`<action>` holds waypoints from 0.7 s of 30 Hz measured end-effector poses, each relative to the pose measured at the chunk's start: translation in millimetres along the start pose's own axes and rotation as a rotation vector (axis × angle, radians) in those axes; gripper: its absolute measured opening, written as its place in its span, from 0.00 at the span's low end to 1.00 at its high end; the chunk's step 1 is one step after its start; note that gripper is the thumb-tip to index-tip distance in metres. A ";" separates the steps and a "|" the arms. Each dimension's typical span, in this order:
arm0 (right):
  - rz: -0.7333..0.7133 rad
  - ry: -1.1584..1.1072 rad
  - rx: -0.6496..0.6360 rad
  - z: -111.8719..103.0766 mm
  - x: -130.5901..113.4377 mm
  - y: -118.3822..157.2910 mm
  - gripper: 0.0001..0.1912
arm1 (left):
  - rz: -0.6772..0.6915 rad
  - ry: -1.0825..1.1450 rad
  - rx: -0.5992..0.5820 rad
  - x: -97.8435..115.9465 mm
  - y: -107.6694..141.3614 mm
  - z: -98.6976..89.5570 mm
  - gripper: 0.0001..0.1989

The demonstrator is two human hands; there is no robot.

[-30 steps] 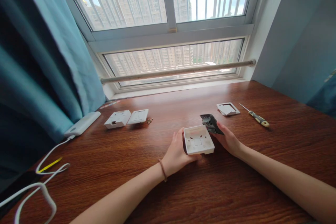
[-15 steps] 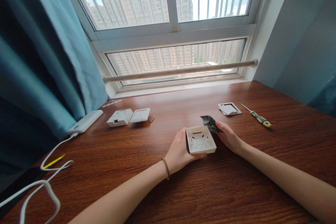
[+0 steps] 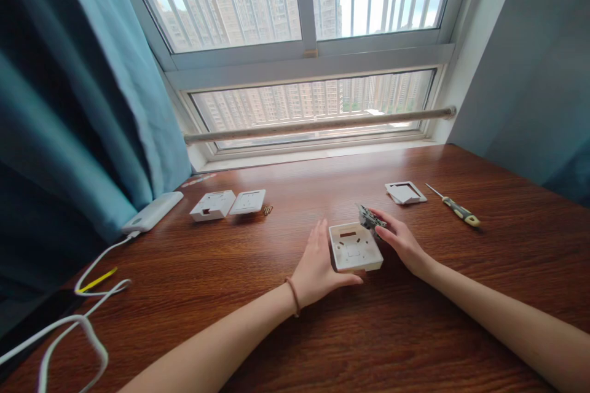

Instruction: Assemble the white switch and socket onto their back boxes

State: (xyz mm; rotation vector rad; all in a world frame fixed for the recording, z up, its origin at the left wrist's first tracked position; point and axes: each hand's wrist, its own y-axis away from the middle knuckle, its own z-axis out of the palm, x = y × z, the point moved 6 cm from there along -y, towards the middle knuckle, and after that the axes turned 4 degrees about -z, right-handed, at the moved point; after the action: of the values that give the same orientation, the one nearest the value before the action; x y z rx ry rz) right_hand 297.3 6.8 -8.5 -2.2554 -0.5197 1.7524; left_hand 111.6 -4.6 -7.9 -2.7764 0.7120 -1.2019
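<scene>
Right now, from my remote seat, I have the right hand [image 3: 402, 244] pinching a dark module [image 3: 370, 218] between thumb and fingers, tilted at the far right corner of a hollow white box [image 3: 356, 247]; I can't tell whether the two touch. The box sits on the wooden table [image 3: 391, 331], hollow side up, between both hands. I have the left hand [image 3: 319, 267] spread wide around its near left corner, thumb stretched along the near side. Well right, a screwdriver [image 3: 461, 211] lies near a white frame [image 3: 420, 196].
</scene>
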 end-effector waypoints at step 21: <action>-0.474 0.288 -0.268 16.5 -50.8 15.1 0.50 | 0.286 0.134 0.147 19.6 3.2 -27.7 0.46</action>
State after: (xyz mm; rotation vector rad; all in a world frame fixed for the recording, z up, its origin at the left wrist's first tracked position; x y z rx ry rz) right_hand 272.2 -28.5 26.1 -2.2490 -1.1648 1.1625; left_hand 102.6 -11.6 24.2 -2.3945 0.9498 -1.3270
